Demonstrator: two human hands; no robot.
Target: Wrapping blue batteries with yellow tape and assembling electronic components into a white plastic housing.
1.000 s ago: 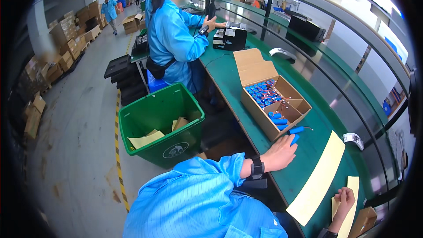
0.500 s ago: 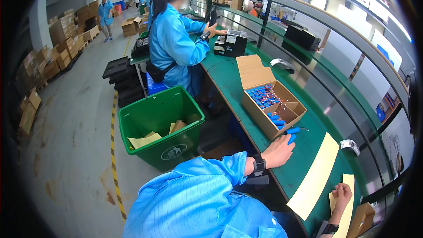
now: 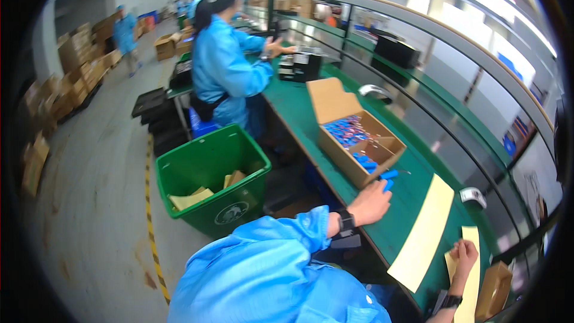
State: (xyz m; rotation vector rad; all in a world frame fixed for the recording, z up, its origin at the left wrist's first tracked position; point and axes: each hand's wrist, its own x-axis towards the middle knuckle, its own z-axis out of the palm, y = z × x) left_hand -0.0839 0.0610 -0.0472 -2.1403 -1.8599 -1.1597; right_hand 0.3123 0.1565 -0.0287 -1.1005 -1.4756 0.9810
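Bright blue cylinders (image 3: pixel 388 186) at the left fingers (image 3: pixel 382 194), brown cardboard box (image 3: pixel 341 160) just beyond, pale yellow sheets (image 3: pixel 423 230) near the right fingers (image 3: pixel 463 249), green bench (image 3: pixel 388 234) below, green bin (image 3: pixel 253 194) and black-and-yellow striped floor tape (image 3: pixel 150 222) left of both.

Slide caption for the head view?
Left hand at blue cylinders beside an open carton; right hand over a yellow strip.

Factory assembly area: long green workbench (image 3: pixel 391 234), wired blue cylinders (image 3: pixel 345 131), blue-smocked co-worker (image 3: pixel 218 63), stacked boxes (image 3: pixel 72 57), striped floor tape (image 3: pixel 150 221).
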